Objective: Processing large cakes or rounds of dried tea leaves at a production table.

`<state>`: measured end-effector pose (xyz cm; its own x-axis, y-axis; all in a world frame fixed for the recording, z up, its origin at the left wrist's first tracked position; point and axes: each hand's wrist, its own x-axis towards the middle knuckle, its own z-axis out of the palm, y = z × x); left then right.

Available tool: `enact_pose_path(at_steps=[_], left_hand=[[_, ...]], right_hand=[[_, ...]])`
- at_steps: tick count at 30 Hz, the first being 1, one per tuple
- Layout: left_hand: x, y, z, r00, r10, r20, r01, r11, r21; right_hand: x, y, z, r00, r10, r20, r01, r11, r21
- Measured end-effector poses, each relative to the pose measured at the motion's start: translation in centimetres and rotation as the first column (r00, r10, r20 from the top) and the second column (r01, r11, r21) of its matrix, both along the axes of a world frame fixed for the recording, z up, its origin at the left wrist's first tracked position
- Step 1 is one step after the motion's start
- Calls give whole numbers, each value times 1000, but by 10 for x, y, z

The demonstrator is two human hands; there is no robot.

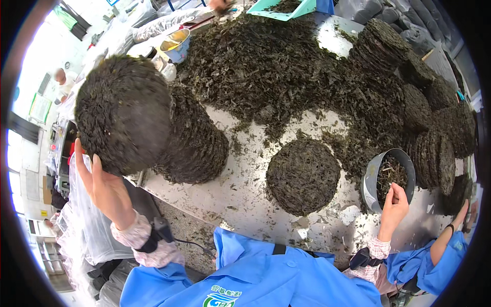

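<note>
At the left, a tall stack of round, dark dried seaweed cakes leans toward me. Its top cake is large in view and slightly blurred. My left hand is at the near edge of this top cake, fingers stretched out and apart, the tips against its rim. My right hand reaches over a grey round container holding brownish bits and scraps. Its thumb and fingertips are pinched together; a tiny pale speck shows at the tips. Between my hands, a single round seaweed cake lies flat on the metal table.
Loose seaweed is heaped across the table's far side. More cake stacks line the right. A blue-and-white tub and a mint-green tray stand at the back. A co-worker's arm is at the lower right.
</note>
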<state>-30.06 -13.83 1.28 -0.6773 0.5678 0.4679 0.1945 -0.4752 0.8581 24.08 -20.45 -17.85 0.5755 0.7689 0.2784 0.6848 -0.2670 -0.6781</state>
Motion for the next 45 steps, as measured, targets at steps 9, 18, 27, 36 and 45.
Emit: enact_pose_path(at_steps=[9, 18, 27, 36, 45], left_hand=[[-81, -2, -26, 966, 17, -257, -112, 926, -361], [-52, -35, -30, 648, 370, -666, -476, 879, 25], [114, -13, -117, 155, -884, -440, 648, 427, -630], [170, -4, -186, -283, -780, -558, 407, 430, -806], [160, -3, -192, -204, -786, -583, 438, 459, -773]], right_hand=[[-20, 2, 14, 1000, 12, 24, -13, 998, 63], [-58, 23, 44, 963, 170, 211, -182, 983, 37], [-143, 51, 35, 766, 621, 168, -626, 779, -27], [-130, 30, 10, 790, 551, 269, -544, 832, -106], [-141, 31, 34, 802, 597, 33, -588, 797, -139]])
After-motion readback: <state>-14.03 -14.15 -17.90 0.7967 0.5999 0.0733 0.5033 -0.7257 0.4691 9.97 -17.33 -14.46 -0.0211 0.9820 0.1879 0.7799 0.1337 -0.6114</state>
